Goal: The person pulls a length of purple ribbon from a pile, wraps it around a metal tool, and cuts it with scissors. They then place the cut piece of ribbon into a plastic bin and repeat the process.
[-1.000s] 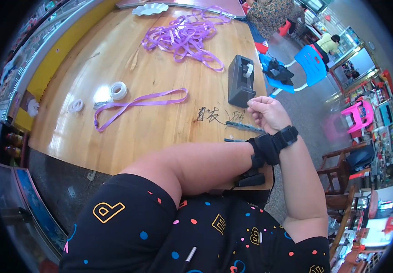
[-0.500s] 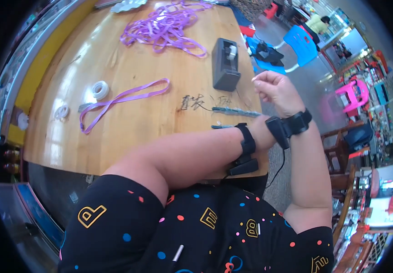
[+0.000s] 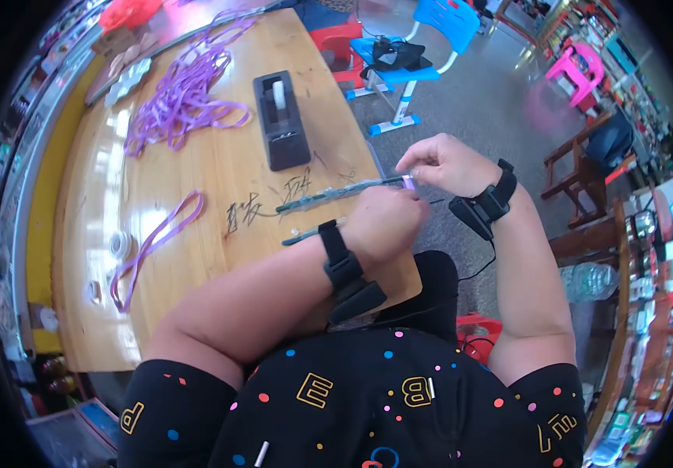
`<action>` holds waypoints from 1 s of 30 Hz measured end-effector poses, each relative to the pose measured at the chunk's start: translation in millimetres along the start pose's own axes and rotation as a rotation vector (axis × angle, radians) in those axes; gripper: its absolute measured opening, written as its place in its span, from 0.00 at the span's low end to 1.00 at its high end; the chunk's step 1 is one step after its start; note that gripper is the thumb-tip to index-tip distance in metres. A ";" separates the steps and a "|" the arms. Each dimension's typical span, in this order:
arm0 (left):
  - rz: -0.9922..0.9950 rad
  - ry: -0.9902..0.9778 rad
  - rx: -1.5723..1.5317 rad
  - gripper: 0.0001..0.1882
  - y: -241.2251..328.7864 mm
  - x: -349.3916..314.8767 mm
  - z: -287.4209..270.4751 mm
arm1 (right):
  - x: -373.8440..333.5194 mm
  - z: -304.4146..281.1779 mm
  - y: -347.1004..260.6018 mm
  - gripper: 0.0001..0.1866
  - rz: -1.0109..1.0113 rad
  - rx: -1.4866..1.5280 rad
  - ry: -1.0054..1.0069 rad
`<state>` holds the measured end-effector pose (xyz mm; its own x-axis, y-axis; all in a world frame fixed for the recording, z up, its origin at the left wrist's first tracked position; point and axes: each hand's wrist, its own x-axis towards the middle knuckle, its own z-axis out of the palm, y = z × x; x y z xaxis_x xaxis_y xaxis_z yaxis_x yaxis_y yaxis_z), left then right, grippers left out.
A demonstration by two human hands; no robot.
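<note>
At the table's right edge my left hand [image 3: 387, 221] is closed, its fingertips on a short bit of purple ribbon [image 3: 408, 182]. Just beyond it my right hand [image 3: 449, 166] has its fingers curled into a pinch close to that ribbon; what they hold is too small to make out. A thin dark green stick [image 3: 336, 193], wrapped in something clear, lies on the wood up to the left hand. Beside the left wrist lies a shorter green piece [image 3: 301, 234]. The black tape dispenser [image 3: 283, 129] stands farther off to the left.
A tangled heap of purple ribbon [image 3: 177, 105] covers the far part of the wooden table [image 3: 219, 168]. One ribbon loop [image 3: 153, 249] and a white tape roll [image 3: 120, 246] lie at left. Past the right edge stand a blue chair [image 3: 399, 74] and a pink stool [image 3: 578, 74].
My right hand has come down from beside the tape dispenser to meet my left hand. My left hand now shows at the table's edge with the purple ribbon. The whole view has shifted.
</note>
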<state>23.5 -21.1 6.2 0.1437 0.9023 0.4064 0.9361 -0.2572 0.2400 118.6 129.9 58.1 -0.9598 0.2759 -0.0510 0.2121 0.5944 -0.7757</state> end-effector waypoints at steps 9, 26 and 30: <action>0.012 -0.020 -0.076 0.02 3.3 2.5 -3.7 | -1.8 4.8 11.5 0.09 -0.049 -0.148 -0.066; -0.011 0.026 -0.086 0.03 3.0 7.0 -2.1 | -12.6 7.8 27.1 0.16 0.057 -0.211 0.449; -0.007 0.031 -0.083 0.04 0.5 5.6 -1.4 | -29.0 -0.9 74.6 0.12 0.250 0.360 0.528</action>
<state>24.4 -16.7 9.9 0.1263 0.8935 0.4309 0.9068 -0.2801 0.3151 162.4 167.0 2.3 -0.6520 0.7581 -0.0130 0.2540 0.2023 -0.9458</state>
